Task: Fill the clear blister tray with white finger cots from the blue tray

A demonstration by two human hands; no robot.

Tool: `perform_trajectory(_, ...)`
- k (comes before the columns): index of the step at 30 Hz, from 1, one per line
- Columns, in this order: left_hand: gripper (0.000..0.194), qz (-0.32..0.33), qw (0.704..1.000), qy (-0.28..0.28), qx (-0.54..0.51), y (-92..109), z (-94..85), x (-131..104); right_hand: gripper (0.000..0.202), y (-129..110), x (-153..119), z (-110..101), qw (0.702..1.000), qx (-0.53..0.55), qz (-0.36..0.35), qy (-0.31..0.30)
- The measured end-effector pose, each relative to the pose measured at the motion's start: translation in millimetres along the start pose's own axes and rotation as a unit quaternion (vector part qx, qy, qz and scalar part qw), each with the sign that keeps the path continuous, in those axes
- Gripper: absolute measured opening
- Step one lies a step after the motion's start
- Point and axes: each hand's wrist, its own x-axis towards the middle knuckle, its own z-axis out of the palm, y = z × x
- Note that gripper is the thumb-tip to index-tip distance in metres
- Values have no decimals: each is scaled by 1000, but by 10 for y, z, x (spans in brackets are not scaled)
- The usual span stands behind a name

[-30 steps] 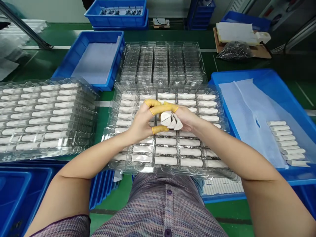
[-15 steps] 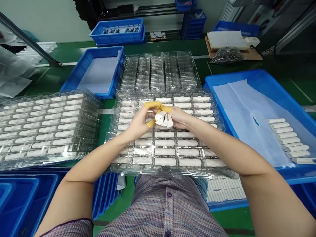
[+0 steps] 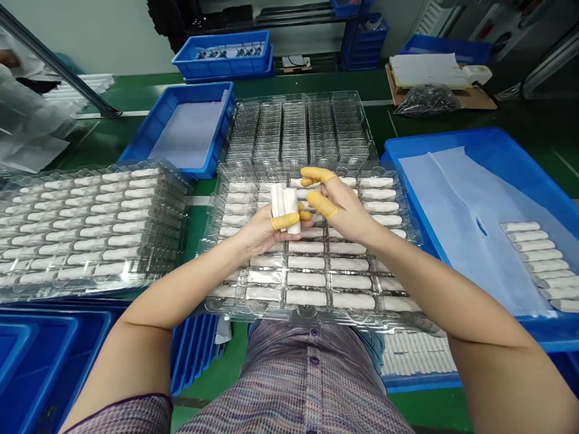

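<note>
My left hand (image 3: 275, 229), with yellow finger cots, is closed round a small bunch of white wrapped cylindrical pieces (image 3: 290, 204) standing roughly upright. Just right of them is my right hand (image 3: 337, 202), its yellow-capped thumb and fingers apart and nothing seen between them. Both hands are above a clear plastic tray (image 3: 302, 313) whose slots carry rows of the same white pieces (image 3: 306, 280). My hands and the bunch cover part of the tray's middle. What exactly is inside the white wrapping cannot be made out.
At left stands a stack of filled clear trays (image 3: 172, 235). Clear trays (image 3: 296, 129) are stacked behind the middle one. On the right, a blue bin (image 3: 425, 229) lined with pale sheet holds several white pieces (image 3: 540, 253). Another lined blue bin (image 3: 212, 163) lies at back left.
My hands have separated: the right has let go of the bunch and opened to the right. The white pieces have turned from pointing toward me to upright in my left hand.
</note>
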Motion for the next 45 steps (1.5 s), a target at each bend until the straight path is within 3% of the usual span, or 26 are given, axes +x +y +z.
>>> perform_trajectory(3,58,22,999,7,-24,6,-82,1,96,88,-51,-19,992,-64,-94,-53)
perform_trajectory(7,58,-6,999,-51,-8,-35,-99,8,96,114,-82,52,973,-107,-184,-86)
perform_trajectory(10,61,-29,998,-52,-22,-42,-76,17,98,112,-87,42,975,-93,-182,-83)
perform_trajectory(13,63,-25,998,25,-49,-18,-65,28,105,111,-97,-24,981,-101,-157,-58)
perform_trajectory(16,59,-1,997,64,-53,6,-56,37,100,111,-105,-55,979,-124,-153,-44)
perform_trajectory(22,60,92,993,70,13,-44,23,75,95,58,-112,77,973,-172,-139,-67)
perform_trajectory(26,58,124,989,75,20,-66,60,87,96,0,-135,151,972,-142,-164,-88)
perform_trajectory(29,53,137,988,71,0,-23,49,68,86,-5,-148,133,983,-71,-166,-36)
perform_trajectory(33,55,150,986,65,-28,27,13,66,36,17,-151,95,981,-63,-176,57)
perform_trajectory(37,51,163,984,55,-46,3,-26,98,14,6,-150,129,966,-117,-221,63)
perform_trajectory(40,52,155,985,60,-52,-9,-56,107,9,-17,-135,117,982,-47,-164,86)
perform_trajectory(42,52,149,984,78,-57,2,-60,102,10,-24,-117,79,993,71,-48,87)
perform_trajectory(43,52,149,983,88,-60,11,-55,97,14,-23,-108,62,988,142,24,63)
perform_trajectory(45,53,155,980,106,-59,27,-32,88,24,-16,-95,52,950,272,154,-27)
